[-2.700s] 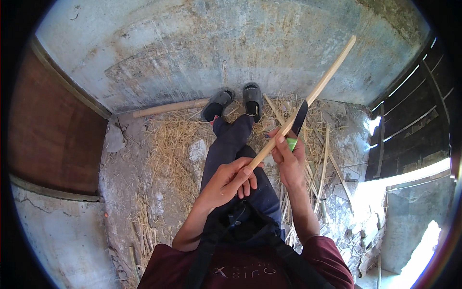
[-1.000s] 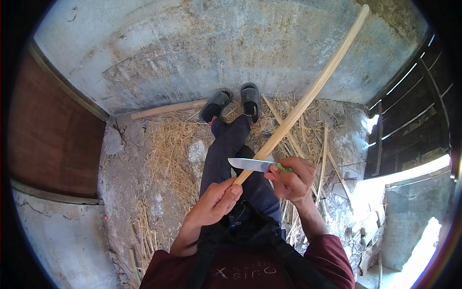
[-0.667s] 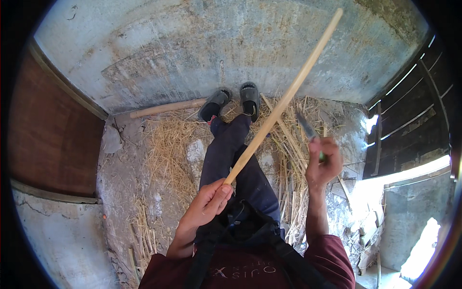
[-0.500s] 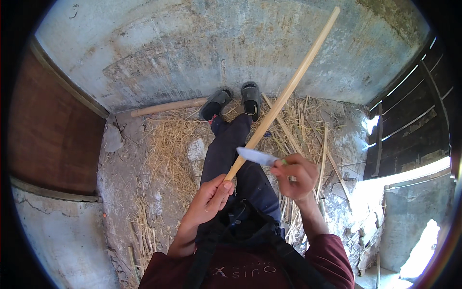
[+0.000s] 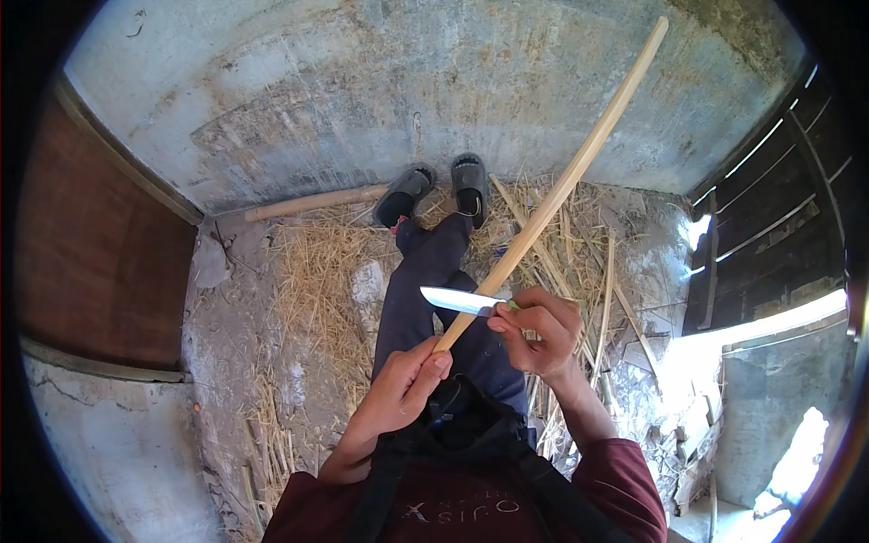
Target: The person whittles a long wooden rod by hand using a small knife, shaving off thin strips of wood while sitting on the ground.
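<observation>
A long pale strip of wood or bamboo [image 5: 561, 188] slants from my lap up to the right, its far end in front of the wall. My left hand [image 5: 404, 384] is closed around its near end. In my right hand [image 5: 541, 333] is a knife [image 5: 455, 300], gripped by its handle, of which only a bit of green shows between the fingers. The shiny blade points left and lies across the strip a short way above my left hand. Whether the edge bites into the strip I cannot tell.
Straw and shavings [image 5: 319, 262] litter the floor around my legs, with several thin strips [image 5: 606, 303] on the right. A round pole [image 5: 312, 203] lies along the foot of the concrete wall [image 5: 317, 100]. A brown panel [image 5: 100, 244] stands left, dark slats [image 5: 769, 217] right.
The knife has moved left, so its blade now crosses the strip. My left hand and the strip's near end have shifted slightly right and down; the far end has swung right.
</observation>
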`<state>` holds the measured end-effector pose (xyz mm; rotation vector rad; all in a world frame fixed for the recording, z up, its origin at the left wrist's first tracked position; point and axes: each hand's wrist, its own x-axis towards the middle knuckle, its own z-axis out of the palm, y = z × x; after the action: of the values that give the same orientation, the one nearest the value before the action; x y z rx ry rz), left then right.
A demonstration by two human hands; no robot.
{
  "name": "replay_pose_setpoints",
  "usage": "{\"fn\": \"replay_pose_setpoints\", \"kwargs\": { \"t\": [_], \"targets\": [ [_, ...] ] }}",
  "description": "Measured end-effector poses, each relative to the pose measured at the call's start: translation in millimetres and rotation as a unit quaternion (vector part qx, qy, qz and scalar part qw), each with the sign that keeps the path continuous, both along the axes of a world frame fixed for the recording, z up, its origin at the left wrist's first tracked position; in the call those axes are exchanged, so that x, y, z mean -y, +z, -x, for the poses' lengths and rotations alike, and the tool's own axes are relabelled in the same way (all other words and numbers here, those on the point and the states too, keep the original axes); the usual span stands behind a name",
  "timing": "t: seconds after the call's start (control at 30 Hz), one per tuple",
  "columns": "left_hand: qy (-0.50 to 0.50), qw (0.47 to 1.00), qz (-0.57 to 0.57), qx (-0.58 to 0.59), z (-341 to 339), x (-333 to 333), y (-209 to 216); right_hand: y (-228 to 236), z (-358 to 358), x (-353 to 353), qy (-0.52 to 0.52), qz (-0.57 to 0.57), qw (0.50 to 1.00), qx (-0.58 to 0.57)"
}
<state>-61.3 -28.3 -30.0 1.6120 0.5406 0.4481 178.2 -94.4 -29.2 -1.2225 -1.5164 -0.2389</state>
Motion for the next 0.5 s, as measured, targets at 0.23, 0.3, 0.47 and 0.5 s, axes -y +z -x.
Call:
{"fn": "replay_pose_setpoints", "kwargs": {
  "t": [0.23,0.3,0.47,0.5],
  "targets": [
    [0.002,1.0,-0.031,-0.003,4.8,-1.5,-0.4,-2.7,-3.8,-3.8,-0.045,-0.037,0.997,0.046],
    [0.006,1.0,-0.022,-0.012,11.3,0.4,-3.0,-9.2,-31.6,-6.7,-0.094,-0.035,0.994,-0.033],
    [0.004,0.999,0.024,-0.024,18.3,7.2,-11.3,0.4,-51.8,-10.8,-0.107,-0.061,0.983,-0.14],
    [0.005,0.999,0.023,-0.023,17.4,6.5,-13.2,-3.9,-49.8,-8.6,-0.075,-0.065,0.987,-0.126]
  ]
}}
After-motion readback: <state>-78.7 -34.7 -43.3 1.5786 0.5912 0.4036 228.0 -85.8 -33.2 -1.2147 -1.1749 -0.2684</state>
